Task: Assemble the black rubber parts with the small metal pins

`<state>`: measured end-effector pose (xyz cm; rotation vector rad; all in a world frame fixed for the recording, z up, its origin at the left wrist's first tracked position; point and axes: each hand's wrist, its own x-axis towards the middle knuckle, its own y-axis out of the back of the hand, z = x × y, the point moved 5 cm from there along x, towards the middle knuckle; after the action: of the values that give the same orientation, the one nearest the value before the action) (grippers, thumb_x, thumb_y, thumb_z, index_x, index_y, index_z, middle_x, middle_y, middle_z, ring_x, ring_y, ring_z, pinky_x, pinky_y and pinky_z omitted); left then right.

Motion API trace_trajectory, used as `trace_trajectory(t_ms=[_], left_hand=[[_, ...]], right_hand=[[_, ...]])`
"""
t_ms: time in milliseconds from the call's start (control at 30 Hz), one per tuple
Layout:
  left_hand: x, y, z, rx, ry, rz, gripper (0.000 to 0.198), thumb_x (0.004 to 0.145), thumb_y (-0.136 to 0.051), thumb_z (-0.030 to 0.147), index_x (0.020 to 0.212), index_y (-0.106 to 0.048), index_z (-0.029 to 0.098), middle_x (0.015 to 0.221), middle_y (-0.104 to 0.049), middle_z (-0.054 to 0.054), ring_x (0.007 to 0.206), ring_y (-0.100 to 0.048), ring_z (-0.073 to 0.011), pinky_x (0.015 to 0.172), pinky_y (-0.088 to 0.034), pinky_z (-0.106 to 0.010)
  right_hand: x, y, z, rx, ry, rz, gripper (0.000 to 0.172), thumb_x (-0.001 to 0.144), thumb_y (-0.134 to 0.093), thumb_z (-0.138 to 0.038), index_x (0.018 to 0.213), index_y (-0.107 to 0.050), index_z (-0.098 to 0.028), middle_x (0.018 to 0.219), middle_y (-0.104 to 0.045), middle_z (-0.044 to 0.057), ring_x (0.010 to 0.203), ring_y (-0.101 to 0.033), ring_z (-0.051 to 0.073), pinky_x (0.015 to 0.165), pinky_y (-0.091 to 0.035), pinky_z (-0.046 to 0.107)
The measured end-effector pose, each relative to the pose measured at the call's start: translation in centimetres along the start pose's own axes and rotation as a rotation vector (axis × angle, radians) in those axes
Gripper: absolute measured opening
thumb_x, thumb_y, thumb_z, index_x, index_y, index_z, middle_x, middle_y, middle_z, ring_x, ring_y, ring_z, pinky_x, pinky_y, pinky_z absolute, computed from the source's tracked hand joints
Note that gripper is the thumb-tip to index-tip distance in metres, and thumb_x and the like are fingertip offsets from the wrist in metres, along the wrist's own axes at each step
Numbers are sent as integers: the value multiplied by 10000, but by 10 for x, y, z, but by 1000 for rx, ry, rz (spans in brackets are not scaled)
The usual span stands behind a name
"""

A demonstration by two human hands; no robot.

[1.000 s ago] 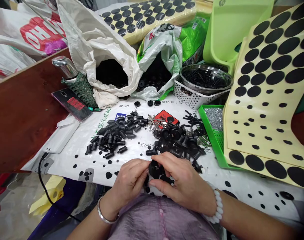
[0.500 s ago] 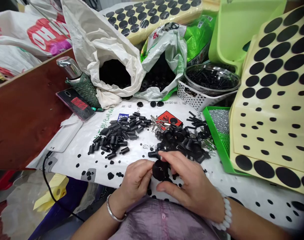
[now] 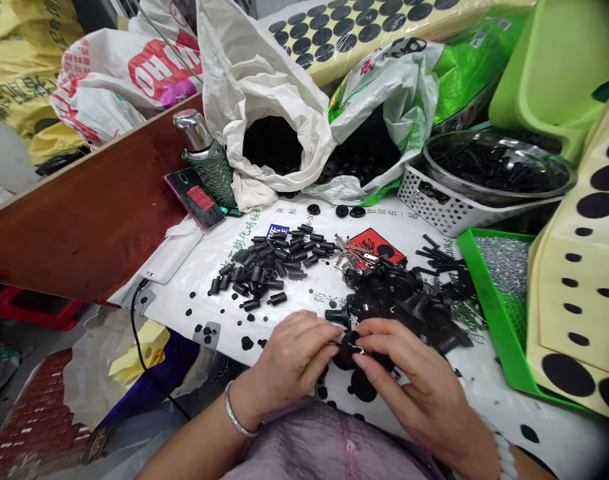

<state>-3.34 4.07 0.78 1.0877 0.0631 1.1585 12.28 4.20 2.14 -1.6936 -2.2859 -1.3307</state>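
Fingers (image 3: 324, 331) of your left hand (image 3: 294, 360) are drawn together in a narrow pinch at the near side of the surface (image 3: 279, 323), as the head view shows. They meet the left edge of a black round part (image 3: 345, 358), while the thumb and forefinger of your right hand (image 3: 414, 380) close on its other side, nearly touching. A bright metal sliver (image 3: 357, 348) shows at the right fingertips; dark overlaps dark there, so you can't fairly tell which fingertip bears on it. The two-sided hold probably steadies the part, and its place low before your shirt (image 3: 334, 443) likely lets both hands meet without reaching. Just beyond lie a pile of larger black pieces (image 3: 391, 293) and, left of it, a pile of black cylinders (image 3: 264, 267), with metal strips (image 3: 351, 253) between; presumably they are grouped by kind and near you for easy picking. At right, the green tray (image 3: 517, 377) holds silvery bits (image 3: 504, 263), its raised rim seemingly there to stop them scattering. Farther back, a metal bowl (image 3: 489, 193) of dark rods sits in a white perforated basket (image 3: 447, 213), perhaps for support.
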Motion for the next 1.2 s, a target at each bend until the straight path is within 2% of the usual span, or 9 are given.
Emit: trace_trajectory(t_ms=[67, 200, 367, 467, 567, 633, 700, 900, 1200], left_hand=[[-3, 14, -12, 155, 71, 74, 241, 845, -529, 179, 1084, -519, 158, 984, -640, -92, 943, -568, -202, 941, -403, -433], [-14, 32, -45, 563, 286, 149, 226, 810, -569, 252, 1016, -572, 160, 1117, -568, -151, 1118, -470, -318, 973, -295, -582], [-22, 32, -60, 660, 337, 132, 146, 790, -584, 222, 921, -609, 161, 1202, -530, -165, 1235, -371, -370, 1000, -215, -622], [-18, 32, -50, 585, 268, 157, 139, 802, -565, 189, 935, -584, 154, 1096, -602, -137, 1183, -453, -325, 1020, -225, -592], [-11, 32, -38, 442, 223, 169, 144, 806, -554, 159, 949, -556, 144, 880, -645, -74, 912, -599, -218, 1008, -320, -508], [-6, 32, -32, 348, 237, 177, 145, 797, -567, 171, 939, -555, 149, 793, -620, -42, 794, -594, -182, 948, -401, -453], [-3, 30, -29, 267, 254, 182, 150, 790, -576, 181, 937, -559, 156, 759, -591, -33, 800, -581, -185, 870, -456, -402], [-2, 14, -23, 111, 210, 88, 185, 819, -545, 152, 1003, -527, 156, 973, -622, -84, 910, -592, -179, 811, -492, -315], [-4, 9, -11, -203, 220, -118, 214, 831, -541, 153, 1043, -555, 178, 996, -588, -84, 925, -583, -175, 803, -492, -293]], right_hand=[[0, 5, 3, 5, -28, 43, 96, 830, -543, -164, 922, -556, -188, 964, -607, 87, 892, -609, 181, 741, -518, 283], [-3, 10, 8, 25, -69, 87, 94, 822, -557, -161, 910, -563, -196, 967, -606, 85, 894, -608, 187, 755, -513, 290], [-6, 8, 7, 40, -56, 67, 114, 817, -564, -139, 917, -557, -192, 977, -597, 81, 896, -604, 171, 756, -506, 270], [-3, 9, 4, 56, -50, 68, 106, 816, -563, -133, 907, -556, -188, 967, -601, 80, 883, -606, 164, 746, -506, 262], [1, 10, 2, 77, -49, 83, 96, 816, -560, -134, 898, -561, -185, 955, -606, 84, 869, -610, 170, 737, -513, 274], [3, 11, -1, 88, -51, 88, 86, 815, -560, -137, 887, -566, -184, 942, -611, 89, 861, -612, 178, 723, -520, 284], [4, 10, -3, 97, -49, 92, 86, 813, -561, -140, 886, -570, -184, 938, -615, 94, 860, -613, 185, 712, -526, 293], [7, 10, -9, 86, 6, 112, 130, 799, -567, -119, 913, -575, -182, 941, -625, 96, 875, -619, 188, 710, -538, 298], [12, 12, -16, -88, 191, 28, 156, 805, -553, -123, 945, -595, -178, 965, -657, 95, 875, -633, 175, 732, -536, 301]])
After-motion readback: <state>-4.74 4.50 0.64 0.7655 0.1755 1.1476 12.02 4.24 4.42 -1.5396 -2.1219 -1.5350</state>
